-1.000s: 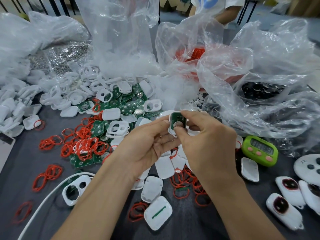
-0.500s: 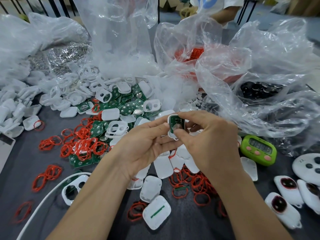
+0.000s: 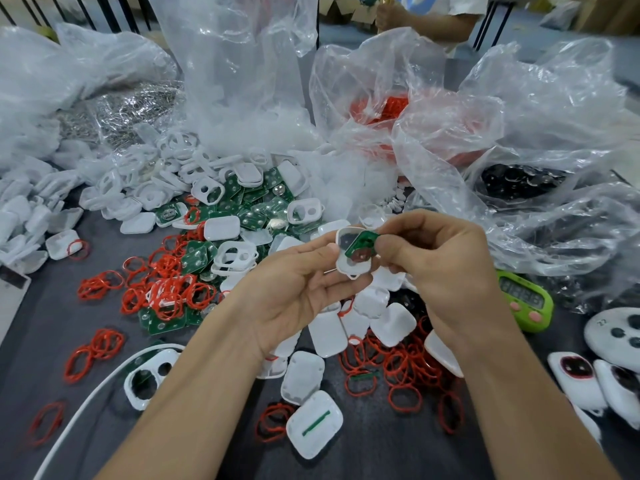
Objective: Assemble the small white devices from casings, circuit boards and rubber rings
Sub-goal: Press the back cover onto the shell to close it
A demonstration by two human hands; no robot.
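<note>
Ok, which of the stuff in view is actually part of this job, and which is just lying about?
In the job: white casing in the left hand; green circuit board pinched by the right hand; red rubber rings; spare boards; spare casings.
Lying about: green timer; white cable.

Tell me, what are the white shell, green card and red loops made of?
White shell: likely moulded plastic, smooth, glossy. Green card: looks like a rigid circuit board, with a shiny metal dome. Red loops: probably rubber, matt; they lie thin and limp.
</note>
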